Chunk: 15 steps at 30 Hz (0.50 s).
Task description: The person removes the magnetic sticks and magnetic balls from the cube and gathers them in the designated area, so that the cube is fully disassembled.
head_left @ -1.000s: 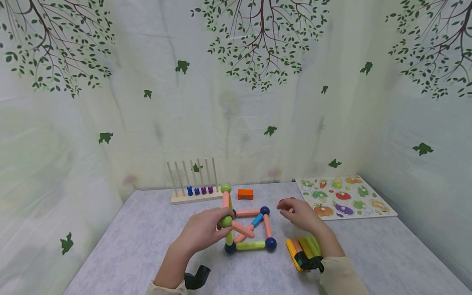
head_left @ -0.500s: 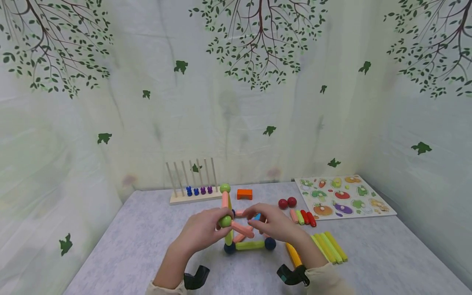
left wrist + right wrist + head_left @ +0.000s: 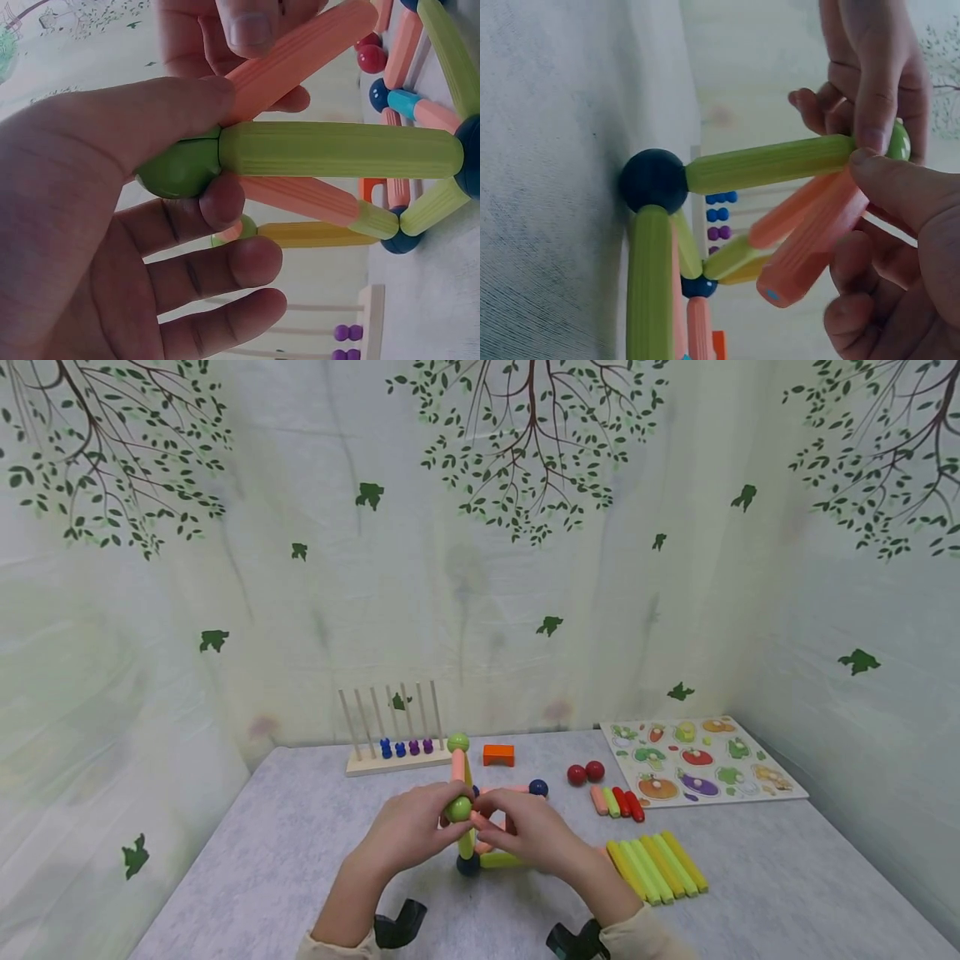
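My left hand [image 3: 408,827] pinches a green ball [image 3: 458,810] between thumb and fingers, at the top of an upright green building stick [image 3: 341,150]. From that ball a pink building stick [image 3: 307,56] slants out with its far end free. My right hand [image 3: 536,835] pinches this pink stick close to the ball, thumb on one side. Below stands a frame of sticks joined by dark blue balls [image 3: 468,865], partly hidden behind the right hand in the head view. Another green ball [image 3: 458,742] tops the frame's rear upright.
Several yellow and green sticks [image 3: 657,867] lie at the right, short pink, green and red sticks [image 3: 622,803] behind them. Two red balls [image 3: 586,772] sit near a vegetable puzzle board [image 3: 705,760]. A pegged bead rack [image 3: 397,764] and an orange block [image 3: 498,755] stand at the back.
My right hand has come leftward from beside the red balls to the frame and taken hold of the pink stick. My left hand has stayed on the green ball.
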Available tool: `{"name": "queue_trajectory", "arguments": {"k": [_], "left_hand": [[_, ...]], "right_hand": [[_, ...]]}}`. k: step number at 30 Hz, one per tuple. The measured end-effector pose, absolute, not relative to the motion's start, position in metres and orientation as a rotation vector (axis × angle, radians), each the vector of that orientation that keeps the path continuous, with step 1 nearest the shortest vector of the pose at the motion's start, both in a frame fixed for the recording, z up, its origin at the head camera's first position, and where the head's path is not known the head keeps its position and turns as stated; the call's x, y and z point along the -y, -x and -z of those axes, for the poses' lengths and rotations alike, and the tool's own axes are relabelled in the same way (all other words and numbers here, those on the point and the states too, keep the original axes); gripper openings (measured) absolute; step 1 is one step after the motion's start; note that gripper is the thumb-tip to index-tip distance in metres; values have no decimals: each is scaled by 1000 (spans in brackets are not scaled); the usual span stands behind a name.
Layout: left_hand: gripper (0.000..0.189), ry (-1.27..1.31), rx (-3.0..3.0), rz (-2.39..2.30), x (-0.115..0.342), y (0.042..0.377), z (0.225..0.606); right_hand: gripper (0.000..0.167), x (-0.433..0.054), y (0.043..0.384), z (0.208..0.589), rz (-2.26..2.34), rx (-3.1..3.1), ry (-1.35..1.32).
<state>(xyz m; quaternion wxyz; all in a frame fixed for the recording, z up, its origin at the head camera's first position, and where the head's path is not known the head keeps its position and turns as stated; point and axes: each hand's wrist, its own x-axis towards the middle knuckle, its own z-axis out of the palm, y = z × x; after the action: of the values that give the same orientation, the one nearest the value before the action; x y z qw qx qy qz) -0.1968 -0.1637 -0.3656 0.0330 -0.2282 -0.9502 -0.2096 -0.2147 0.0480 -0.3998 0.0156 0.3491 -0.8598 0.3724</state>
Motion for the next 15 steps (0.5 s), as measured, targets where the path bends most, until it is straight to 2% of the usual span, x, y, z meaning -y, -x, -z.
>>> {"name": "queue_trajectory", "arguments": {"k": [15], "left_hand": [[23,747,2889,592,164,193,364]], "right_hand": [[23,-49,216,403,-979,2640,-1114]]}}
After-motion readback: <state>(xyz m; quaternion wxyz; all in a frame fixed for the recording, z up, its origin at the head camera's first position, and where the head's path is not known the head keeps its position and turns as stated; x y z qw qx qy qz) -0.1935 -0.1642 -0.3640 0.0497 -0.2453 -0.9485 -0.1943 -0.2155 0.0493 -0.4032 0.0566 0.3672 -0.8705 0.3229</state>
